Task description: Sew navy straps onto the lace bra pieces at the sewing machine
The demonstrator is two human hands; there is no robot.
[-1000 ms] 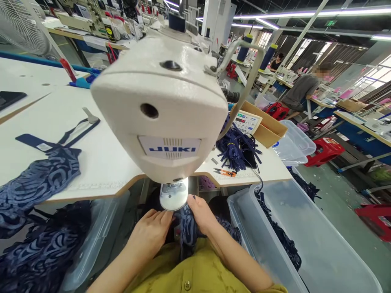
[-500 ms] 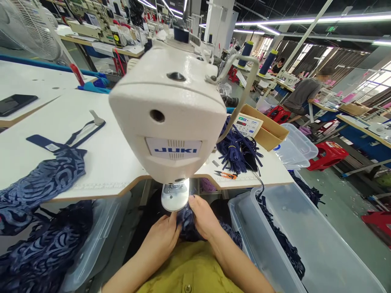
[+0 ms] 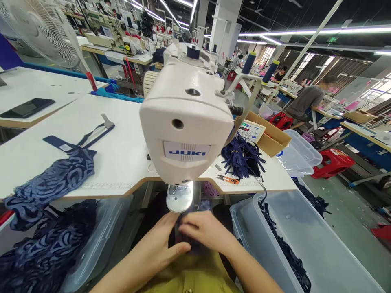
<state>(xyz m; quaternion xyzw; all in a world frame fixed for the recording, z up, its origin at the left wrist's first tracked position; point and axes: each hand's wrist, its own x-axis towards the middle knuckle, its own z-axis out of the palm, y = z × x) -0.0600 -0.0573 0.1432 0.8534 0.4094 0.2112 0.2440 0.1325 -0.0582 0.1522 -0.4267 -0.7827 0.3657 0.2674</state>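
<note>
A white JUKI sewing machine (image 3: 186, 122) fills the middle of the view. Just below its head, a dark blue patterned fabric piece (image 3: 186, 238) sits between my hands. My left hand (image 3: 166, 244) is closed on the fabric from the left, thumb laid across it. My right hand (image 3: 204, 232) grips the same piece from the right, fingers curled over its top. Most of the fabric is hidden under my fingers.
Blue patterned fabric (image 3: 51, 183) lies on the white table (image 3: 122, 154) at left and fills a bin (image 3: 45, 248) below. A clear plastic bin (image 3: 305, 244) stands at right. Dark blue straps (image 3: 241, 156), orange snips (image 3: 227, 179) and a control panel (image 3: 250, 131) lie beside the machine. A person (image 3: 305, 97) sits far right.
Both hands have drawn back from under the machine head toward my body and come together over the fabric. The view has pulled back and tilted up.
</note>
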